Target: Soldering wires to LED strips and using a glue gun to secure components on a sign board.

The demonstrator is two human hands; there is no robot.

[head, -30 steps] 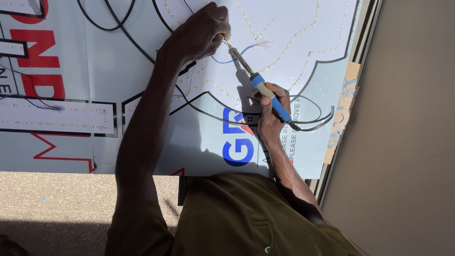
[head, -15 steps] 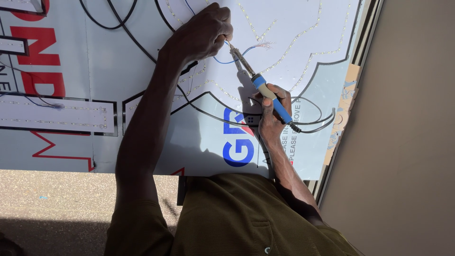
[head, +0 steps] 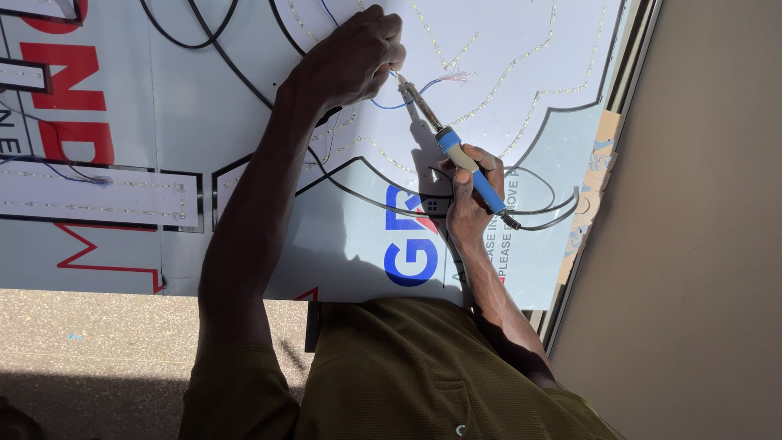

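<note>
My right hand [head: 471,194] grips a soldering iron [head: 456,153] by its blue handle, the metal tip pointing up-left toward my left hand. My left hand [head: 350,59] is closed with its fingertips pinched on a thin blue wire [head: 389,104] right at the iron's tip. A red-and-blue wire end with frayed strands [head: 453,78] lies just right of the tip. Both hands rest over a white sign panel [head: 228,138] that carries rows of small LED strips [head: 521,65].
Black cables [head: 244,73] loop across the panel, and the iron's black cord [head: 546,213] curls to the right. Red and blue lettering marks the panel. A tan wall [head: 709,244] runs along the right edge. Speckled ground [head: 98,350] lies below the panel.
The soldering iron's tip has crept slightly closer to my left fingertips. Both hands stay in nearly the same place.
</note>
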